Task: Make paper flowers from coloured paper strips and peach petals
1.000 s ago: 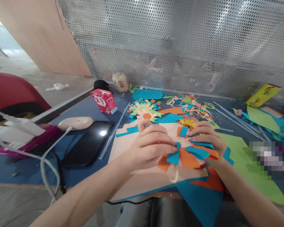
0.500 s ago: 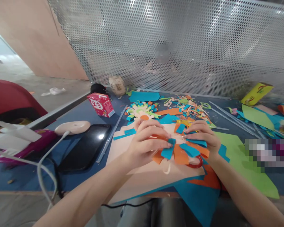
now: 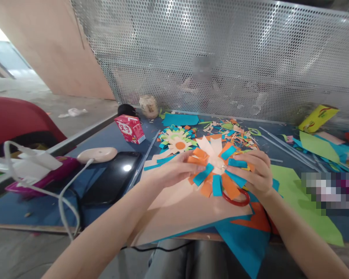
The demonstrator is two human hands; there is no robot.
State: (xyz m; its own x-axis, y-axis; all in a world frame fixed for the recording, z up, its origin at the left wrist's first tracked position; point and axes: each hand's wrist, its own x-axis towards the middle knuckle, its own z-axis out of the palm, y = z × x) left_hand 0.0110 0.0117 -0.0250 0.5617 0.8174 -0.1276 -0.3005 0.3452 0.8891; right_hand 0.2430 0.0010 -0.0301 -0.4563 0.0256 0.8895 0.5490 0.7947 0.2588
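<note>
Between my two hands is a paper flower (image 3: pixel 216 188) with orange and blue strips around a pale centre. My left hand (image 3: pixel 182 168) grips its left side, the fingers closed over the strips. On its right side my right hand (image 3: pixel 254 172) is closed on the blue and orange strips. A red scissor handle (image 3: pixel 237 198) shows under the flower; the blades are hidden. The flower is above a pale peach sheet (image 3: pixel 189 215). Behind it lies a finished-looking layered paper flower (image 3: pixel 178 143) with an orange centre.
A pink box (image 3: pixel 130 128), a black phone (image 3: pixel 113 178) and a white mouse-like device (image 3: pixel 97 155) with a cable are on the left. Paper scraps (image 3: pixel 235 131) lie at the back, before a perforated metal panel (image 3: pixel 221 46). Green paper (image 3: pixel 302 209) and a yellow box (image 3: pixel 318 118) are right.
The flower has been turned to face up more, so its pale centre and pale back petals show. My left hand has shifted slightly and lies lower; the view has moved a little.
</note>
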